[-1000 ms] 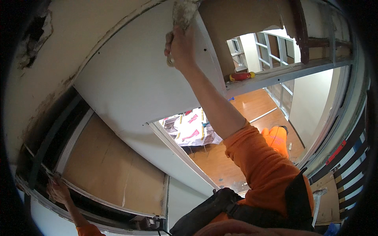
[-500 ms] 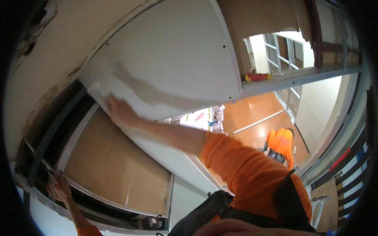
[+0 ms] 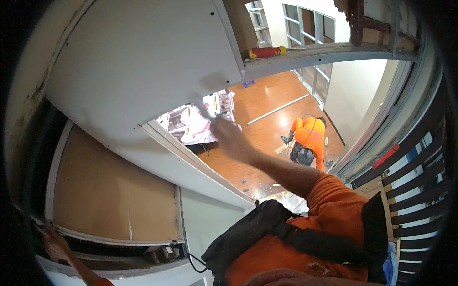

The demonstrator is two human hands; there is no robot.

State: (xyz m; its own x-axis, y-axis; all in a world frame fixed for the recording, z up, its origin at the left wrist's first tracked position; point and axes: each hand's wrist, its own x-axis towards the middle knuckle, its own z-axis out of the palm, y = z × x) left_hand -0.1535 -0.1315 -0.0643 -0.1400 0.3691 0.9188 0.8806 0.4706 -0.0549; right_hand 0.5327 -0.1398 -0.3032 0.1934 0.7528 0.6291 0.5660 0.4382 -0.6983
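Note:
My right hand (image 3: 224, 131) grips a putty knife (image 3: 202, 107), blurred, just below the lower edge of a grey-white board (image 3: 143, 57) as I see it. Down at the far left, my left hand (image 3: 56, 242) is closed on the edge of a dark framed opening (image 3: 36, 167), beside a brown panel (image 3: 114, 186). A red-and-yellow screwdriver (image 3: 267, 52) lies on a metal ledge (image 3: 324, 61), next to the board and under a ragged hole with white-framed glazing beyond.
Below, a co-worker in orange (image 3: 310, 133) bends over the wooden floor (image 3: 267, 100) near a long white strip (image 3: 276, 109). A table with printed sheets (image 3: 186, 126) stands there too. Dark slats (image 3: 410, 190) and a red tool (image 3: 385, 156) are at right.
My right hand swept from high on the board down-left, then moved right to below its lower edge, still holding the knife. The view has shifted; the co-worker has changed posture.

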